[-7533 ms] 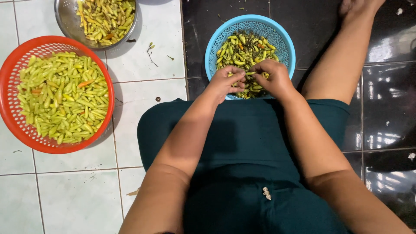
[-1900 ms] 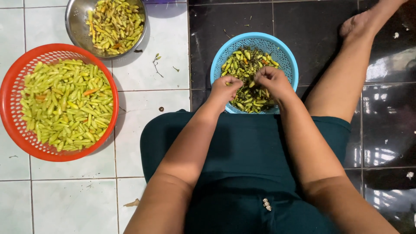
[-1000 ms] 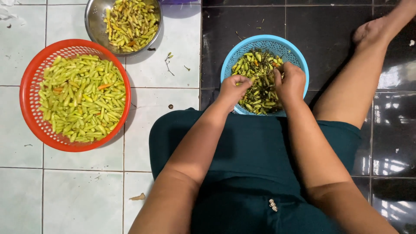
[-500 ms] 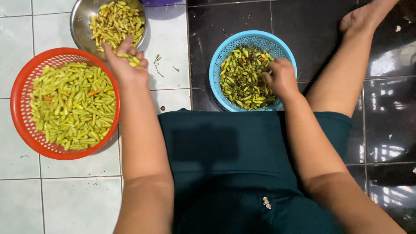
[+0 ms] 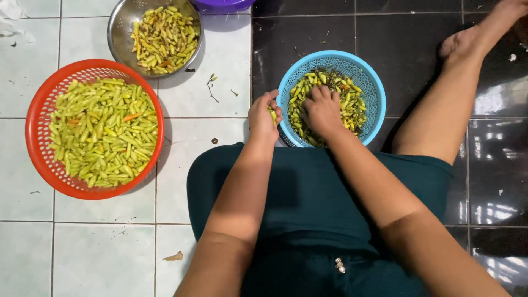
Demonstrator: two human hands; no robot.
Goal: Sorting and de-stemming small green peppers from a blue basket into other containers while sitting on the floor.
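Observation:
A blue basket (image 5: 372,82) of green and yellow chili peppers (image 5: 352,102) sits on the dark floor in front of my lap. My right hand (image 5: 320,108) rests palm down inside it, fingers dug into the peppers. At the basket's left rim my left hand (image 5: 263,114) is closed around a green chili pepper (image 5: 273,114). To the left, a red basket (image 5: 38,118) holds many green peppers (image 5: 104,132). Behind it stands a metal bowl (image 5: 119,25) with yellowish peppers (image 5: 164,38).
A purple container (image 5: 223,4) shows at the top edge. Small stems (image 5: 211,85) and bits lie on the white tiles between the bowls. My bare leg (image 5: 440,115) stretches out on the dark tiles to the right of the blue basket.
My left hand came back from the metal bowl to the blue basket's left rim, holding a pepper. My right hand stayed in the blue basket.

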